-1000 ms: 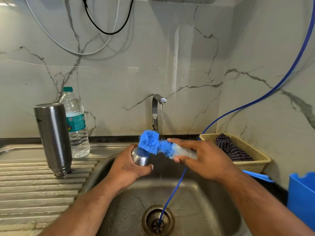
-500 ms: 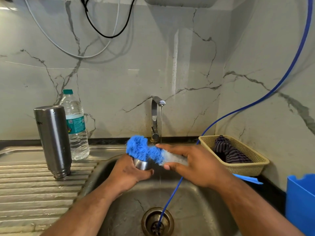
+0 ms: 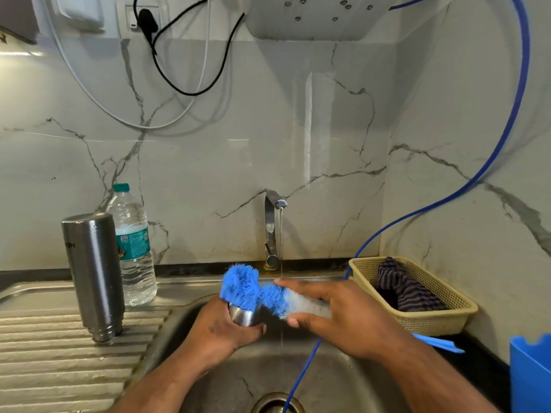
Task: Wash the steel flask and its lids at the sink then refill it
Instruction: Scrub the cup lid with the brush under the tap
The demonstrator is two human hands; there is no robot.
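Over the sink [image 3: 343, 383], the bottle brush [image 3: 241, 289] (clamped in the right hand [image 3: 343, 317]) has been pressed onto the steel lid [image 3: 246, 317] gripped by the left hand [image 3: 220, 332], scrubbing judged ongoing.

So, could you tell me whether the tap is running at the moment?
On: a thin stream falls from the tap into the sink.

Flask [image 3: 94, 275] stands inverted on the drainboard [image 3: 44, 353], left of the sink [image 3: 343, 383], with the bottle [image 3: 134, 248] just behind it. Tap [image 3: 272, 228] is at the far rim. Over the basin, the left hand [image 3: 217, 332] holds a lid [image 3: 246, 315] under the right hand's [image 3: 343, 317] brush [image 3: 253, 289]. Basket [image 3: 432, 320], holding a cloth [image 3: 408, 290], sits right of the sink.
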